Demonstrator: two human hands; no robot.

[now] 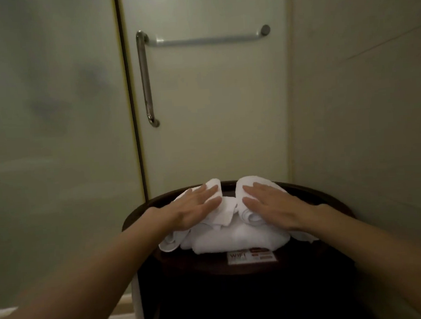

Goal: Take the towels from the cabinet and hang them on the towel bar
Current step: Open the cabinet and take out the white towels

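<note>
Frosted glass fills the back of this dim room, with a glass door (216, 109) in the middle. On the door is a long towel bar (206, 40) that runs sideways, and nothing hangs on it. At its left end a second metal handle (145, 81) runs straight down. Off to the right is a plain wall (364, 98).

Down low, close to the person, stands a dark round cabinet (239, 294) with a curved rim. Its flat top works like a small tabletop. On it sits a pile of white towels (232, 240). At the bottom of the pile is a folded towel, and two rolled towels lie on top of it (one on the left, one on the right). A loose corner of cloth sticks up between the rolls.

Both hands are flat and open, with the fingers laid close together. Left hand (195, 207) rests palm down on the left rolled towel (212, 186). Right hand (272, 204) rests palm down on the right rolled towel (251, 181). Neither hand is pinching or gripping anything. The fingertips of the two hands point toward each other and stay a little apart.

Just in front of the towels lies a small card (252, 256) with the word WiFi on it.
</note>
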